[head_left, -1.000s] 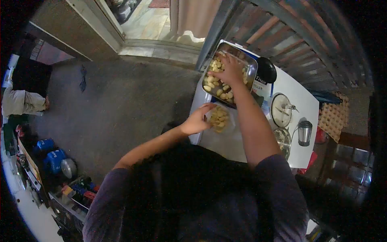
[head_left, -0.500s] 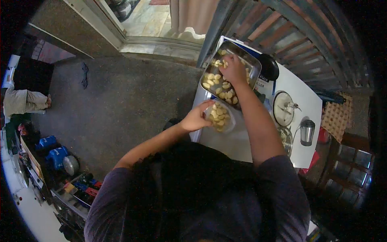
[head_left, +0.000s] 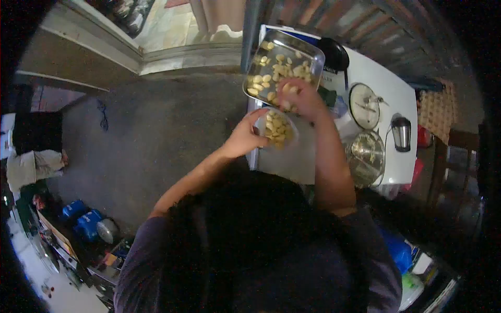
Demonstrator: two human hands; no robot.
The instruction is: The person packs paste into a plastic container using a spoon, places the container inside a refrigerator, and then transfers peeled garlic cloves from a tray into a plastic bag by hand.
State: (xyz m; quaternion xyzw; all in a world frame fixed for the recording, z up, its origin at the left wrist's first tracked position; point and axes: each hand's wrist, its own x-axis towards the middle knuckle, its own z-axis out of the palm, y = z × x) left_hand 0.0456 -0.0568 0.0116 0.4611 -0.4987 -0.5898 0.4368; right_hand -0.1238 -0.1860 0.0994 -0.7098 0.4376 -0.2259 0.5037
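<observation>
My left hand [head_left: 244,134] grips the side of a clear container [head_left: 293,136] that holds many pale yellow pieces [head_left: 278,128]. Just beyond it lies a rectangular metal tray [head_left: 317,58], with more such pieces [head_left: 284,68] spread over its bottom. Over the tray's near right corner is my right hand [head_left: 301,99], its fingers curled and blurred around some pale pieces. The container is close to the tray's near edge.
Right of the tray, the white table [head_left: 391,75] bears a black round object [head_left: 334,53], a round lid [head_left: 364,106], a clear bowl [head_left: 366,159] and a metal-and-black cup [head_left: 401,134]. A barred metal structure [head_left: 391,26] stands behind.
My right hand has come from the tray's middle to its near corner, closer to the container. The whole view has shifted, and more of the clear bowl shows.
</observation>
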